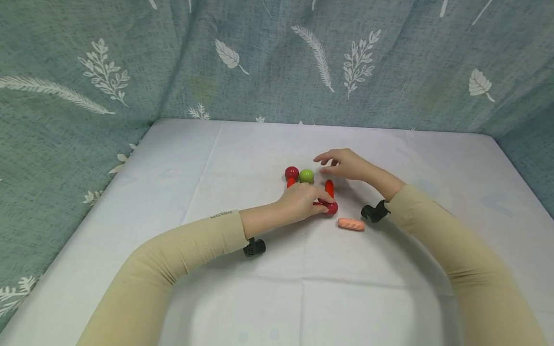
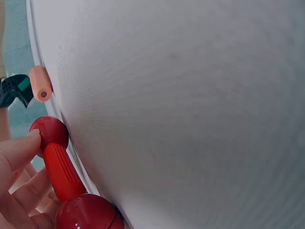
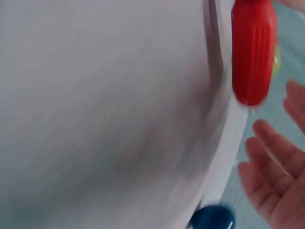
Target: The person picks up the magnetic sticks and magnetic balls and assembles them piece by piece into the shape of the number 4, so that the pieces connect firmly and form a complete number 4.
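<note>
Red balls and ridged red rods are joined into a partial frame on the white tablecloth. My left hand (image 1: 300, 202) pinches the red ball (image 1: 332, 207) at its near right corner, thumb on the ball in the left wrist view. From that ball a red rod (image 2: 64, 171) runs to another red ball (image 2: 90, 212). Another red rod (image 1: 329, 188) points away from the held corner, its far end free. At the far side sit a red ball (image 1: 292, 173) and a green ball (image 1: 306, 176). My right hand (image 1: 346, 164) hovers beside the free rod end, fingers apart, holding nothing.
A loose salmon-pink ridged rod (image 1: 351, 224) lies right of the held corner. In the right wrist view a dark blue ball (image 3: 213, 218) shows at the bottom edge. Patterned green-blue cloth (image 1: 268, 62) hangs behind the table.
</note>
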{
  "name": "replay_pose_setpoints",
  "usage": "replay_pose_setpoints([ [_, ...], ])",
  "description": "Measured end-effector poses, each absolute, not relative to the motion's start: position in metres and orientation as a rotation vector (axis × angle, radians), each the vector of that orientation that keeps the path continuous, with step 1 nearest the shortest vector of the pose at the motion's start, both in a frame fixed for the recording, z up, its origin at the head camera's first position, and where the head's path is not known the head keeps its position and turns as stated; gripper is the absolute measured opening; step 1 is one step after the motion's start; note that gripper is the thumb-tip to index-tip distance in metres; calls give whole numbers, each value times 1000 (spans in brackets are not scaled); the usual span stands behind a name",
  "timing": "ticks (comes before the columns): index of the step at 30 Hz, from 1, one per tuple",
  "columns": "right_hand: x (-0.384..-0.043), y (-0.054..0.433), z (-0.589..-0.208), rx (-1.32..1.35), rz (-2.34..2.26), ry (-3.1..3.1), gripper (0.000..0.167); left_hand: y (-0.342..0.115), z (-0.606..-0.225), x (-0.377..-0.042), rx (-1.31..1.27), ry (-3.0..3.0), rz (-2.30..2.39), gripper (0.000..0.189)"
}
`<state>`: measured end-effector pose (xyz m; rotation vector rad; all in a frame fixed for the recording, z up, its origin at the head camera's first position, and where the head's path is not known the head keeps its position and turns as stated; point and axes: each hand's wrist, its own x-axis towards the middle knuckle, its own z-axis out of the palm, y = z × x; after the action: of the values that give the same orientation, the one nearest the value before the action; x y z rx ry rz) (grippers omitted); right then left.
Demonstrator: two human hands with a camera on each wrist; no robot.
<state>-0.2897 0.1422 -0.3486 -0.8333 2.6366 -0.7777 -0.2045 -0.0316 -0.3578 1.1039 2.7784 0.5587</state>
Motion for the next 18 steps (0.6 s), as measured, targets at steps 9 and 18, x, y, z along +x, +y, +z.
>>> replay_pose_setpoints([
  [9,-290,111,-348,-1028,-618,2468,34,-32,-357,-204,1118,2782,536,25],
  [18,-291,112,-347,-1049,-639,2500,33,-33,-356,-203,1104,2787,529,25],
])
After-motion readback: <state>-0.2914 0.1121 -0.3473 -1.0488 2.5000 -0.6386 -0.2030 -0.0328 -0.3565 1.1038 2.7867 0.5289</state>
